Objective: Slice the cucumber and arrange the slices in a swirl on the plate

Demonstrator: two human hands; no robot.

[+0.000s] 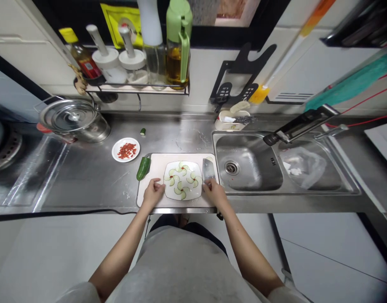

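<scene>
A white square plate (182, 165) with a dark rim lies on a pale cutting board (158, 158). On it, thin cucumber slices (181, 192) form several pinwheels with red bits at their centres. At the plate's left edge, my left hand (153, 194) has its fingers bent against the rim. My right hand (214, 194) pinches at the right edge, partly over a knife (208, 167) with a broad blade; its dark handle sticks out past the counter edge. A cut cucumber (143, 168) rests on the board's left edge.
A small plate (114, 150) of red pieces and a cucumber end (143, 131) are behind the board to the left. Farther left stands a lidded steel pot (95, 127). To the right is a double sink (250, 191) with a plastic bag (313, 164). A condiment rack (136, 89) hangs above.
</scene>
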